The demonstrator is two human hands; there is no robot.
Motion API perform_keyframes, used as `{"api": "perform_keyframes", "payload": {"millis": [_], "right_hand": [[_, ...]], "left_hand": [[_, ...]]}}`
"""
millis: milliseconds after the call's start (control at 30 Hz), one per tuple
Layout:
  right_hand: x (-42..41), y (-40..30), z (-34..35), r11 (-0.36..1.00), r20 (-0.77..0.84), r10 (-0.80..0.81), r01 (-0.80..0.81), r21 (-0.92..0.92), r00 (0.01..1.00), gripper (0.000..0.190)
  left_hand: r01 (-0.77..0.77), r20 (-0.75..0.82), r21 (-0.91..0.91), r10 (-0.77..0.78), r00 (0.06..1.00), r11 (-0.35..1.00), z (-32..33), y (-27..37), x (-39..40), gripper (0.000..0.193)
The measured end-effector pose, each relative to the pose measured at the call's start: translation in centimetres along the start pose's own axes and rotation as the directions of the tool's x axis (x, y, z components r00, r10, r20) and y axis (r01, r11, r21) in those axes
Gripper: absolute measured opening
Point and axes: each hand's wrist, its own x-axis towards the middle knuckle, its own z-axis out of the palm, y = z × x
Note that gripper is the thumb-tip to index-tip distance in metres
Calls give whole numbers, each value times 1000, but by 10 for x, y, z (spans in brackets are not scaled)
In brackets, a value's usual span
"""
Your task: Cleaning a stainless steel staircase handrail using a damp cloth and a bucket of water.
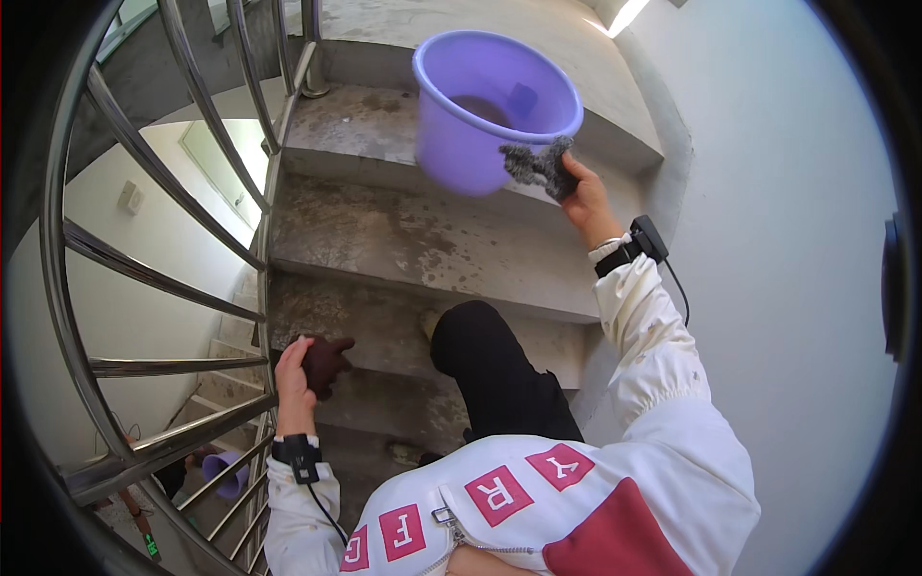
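Observation:
A crumpled grey cloth (534,167) is gripped in my right hand (587,198), held out at the near side of a purple plastic bucket (461,155). Some dark water (481,109) shows at the bottom of the bucket, which stands upright on an upper step. Lower left, my left hand (292,371) holds a dark maroon cloth (328,366) beside the metal railing. Below both hands are concrete stair treads (374,223) with wet, dark stains. Whether the maroon cloth touches a step or the railing, I cannot tell.
Stainless-steel railing bars (166,169) run along the left, with a lower flight of stairs (223,374) seen through them. A second purple bucket (225,475) stands far below, near a partly visible person. A white wall (778,252) bounds the right. My bent knee (472,338) is over the steps.

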Motion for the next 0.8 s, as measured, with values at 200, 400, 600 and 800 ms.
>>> {"api": "perform_keyframes", "payload": {"millis": [200,400,600,800], "right_hand": [[32,-50,-24,990,-283,-92,59,-125,955,17],[124,-90,-62,926,-334,-358,286,-247,872,26],[171,-63,-13,527,-25,-563,335,-781,826,50],[147,-68,-13,105,51,-549,129,-986,834,41]], "left_hand": [[-67,-114,-8,66,991,998,-18,14,-12,20],[-237,151,124,218,964,964,102,77,31,25],[-369,379,286,250,891,884,261,156,137,40],[-456,390,572,264,882,682,379,182,211,38]]}}
